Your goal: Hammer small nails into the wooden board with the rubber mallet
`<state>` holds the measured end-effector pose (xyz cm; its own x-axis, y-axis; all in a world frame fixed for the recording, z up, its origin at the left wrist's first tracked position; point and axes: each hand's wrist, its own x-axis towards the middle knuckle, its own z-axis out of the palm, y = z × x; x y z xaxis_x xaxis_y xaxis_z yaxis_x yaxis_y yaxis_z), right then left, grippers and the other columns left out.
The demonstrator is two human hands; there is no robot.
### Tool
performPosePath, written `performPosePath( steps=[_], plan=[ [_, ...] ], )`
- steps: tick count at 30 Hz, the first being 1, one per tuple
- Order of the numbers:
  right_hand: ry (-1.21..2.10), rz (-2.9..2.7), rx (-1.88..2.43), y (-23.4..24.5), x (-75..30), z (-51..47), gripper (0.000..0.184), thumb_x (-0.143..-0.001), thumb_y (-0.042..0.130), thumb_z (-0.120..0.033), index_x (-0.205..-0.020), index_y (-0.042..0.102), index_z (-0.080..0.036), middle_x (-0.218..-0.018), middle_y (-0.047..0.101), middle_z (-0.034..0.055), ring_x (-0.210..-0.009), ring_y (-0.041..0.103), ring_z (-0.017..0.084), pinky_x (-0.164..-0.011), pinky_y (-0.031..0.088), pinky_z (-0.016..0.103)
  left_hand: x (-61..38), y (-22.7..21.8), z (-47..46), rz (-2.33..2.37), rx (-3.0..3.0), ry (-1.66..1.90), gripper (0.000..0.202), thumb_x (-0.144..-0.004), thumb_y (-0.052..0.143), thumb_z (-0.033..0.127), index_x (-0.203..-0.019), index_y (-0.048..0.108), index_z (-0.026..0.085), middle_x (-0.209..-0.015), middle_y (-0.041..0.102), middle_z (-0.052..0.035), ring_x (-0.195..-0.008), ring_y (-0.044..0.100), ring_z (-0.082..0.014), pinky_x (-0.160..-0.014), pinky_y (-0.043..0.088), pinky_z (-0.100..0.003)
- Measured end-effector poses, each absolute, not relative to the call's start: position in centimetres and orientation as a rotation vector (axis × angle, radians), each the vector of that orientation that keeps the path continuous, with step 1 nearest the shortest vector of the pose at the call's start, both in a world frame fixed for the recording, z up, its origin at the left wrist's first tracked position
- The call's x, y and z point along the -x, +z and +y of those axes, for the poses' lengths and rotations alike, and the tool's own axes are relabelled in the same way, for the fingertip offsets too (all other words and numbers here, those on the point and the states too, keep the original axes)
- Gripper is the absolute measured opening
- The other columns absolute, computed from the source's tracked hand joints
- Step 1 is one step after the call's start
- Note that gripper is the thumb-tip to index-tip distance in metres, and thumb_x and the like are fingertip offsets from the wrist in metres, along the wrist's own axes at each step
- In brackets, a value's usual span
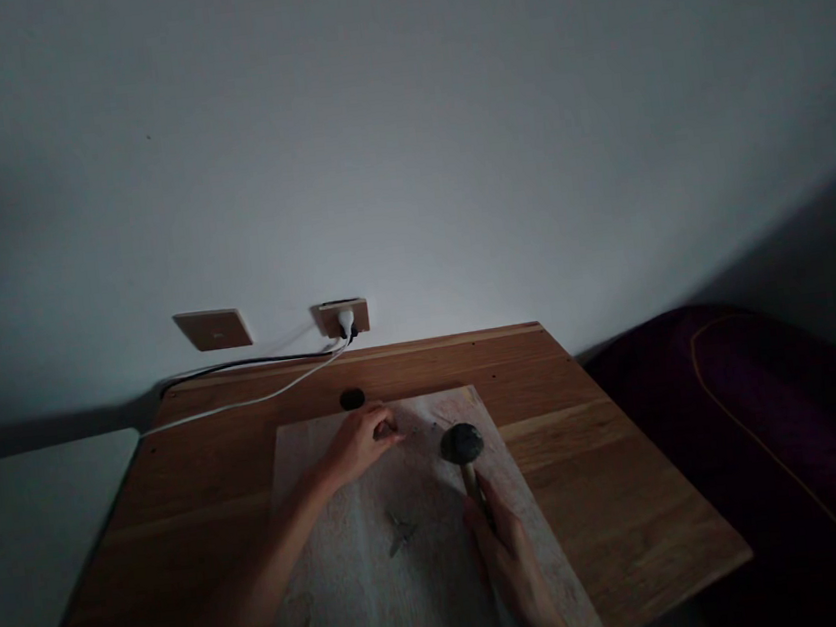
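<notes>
My right hand (506, 543) is wrapped around the handle of a mallet (463, 443) with a dark, rounded head. The mallet head is over the right half of a pale wooden board (328, 585). Near the board's far edge, my left hand (361, 443) is closed in a pinch, its fingertips low over the surface. Whatever is between those fingertips is too small to make out. A small pile of nails (402, 533) lies on the board between my two hands. Thin dark marks, perhaps nails, show just beyond the mallet head.
The board rests on a wooden table (602, 474) with a round cable hole (352, 398). A white plug (346, 322) sits in the wall socket, its white cable (247, 403) running left. A pale panel (43, 537) stands at left; dark purple fabric (777, 413) lies at right.
</notes>
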<state>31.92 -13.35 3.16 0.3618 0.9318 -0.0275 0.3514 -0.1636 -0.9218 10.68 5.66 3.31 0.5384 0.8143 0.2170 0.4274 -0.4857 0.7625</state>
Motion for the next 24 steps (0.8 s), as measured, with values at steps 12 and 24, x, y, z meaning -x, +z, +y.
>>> performPosePath(
  steps=[12,24],
  plan=[
    [0.842,-1.159,1.704,4.1,-31.8,-13.1,0.053,-0.098,0.057,-0.06,-0.132,0.073,-0.023,-0.127,0.077,0.0108,-0.132,0.065,0.031,-0.107,0.056,0.043,-10.6,3.6,5.5,1.014,-2.151,0.757,0.017,-0.086,0.08,0.031,-0.091,0.069,0.018,-0.082,0.059,0.0009,-0.074,0.056,-0.0156,-0.07,0.042,-0.026],
    [0.976,-1.064,1.685,4.4,-31.8,-12.9,0.059,-0.092,0.063,-0.065,-0.128,0.073,-0.019,-0.087,0.077,0.0086,-0.093,0.076,0.03,-0.074,0.065,0.037,-10.6,3.1,5.8,0.984,-2.094,0.667,0.014,-0.089,0.068,0.023,-0.076,0.069,0.017,-0.069,0.059,0.0019,-0.064,0.053,-0.0135,-0.061,0.036,-0.025]
  ],
)
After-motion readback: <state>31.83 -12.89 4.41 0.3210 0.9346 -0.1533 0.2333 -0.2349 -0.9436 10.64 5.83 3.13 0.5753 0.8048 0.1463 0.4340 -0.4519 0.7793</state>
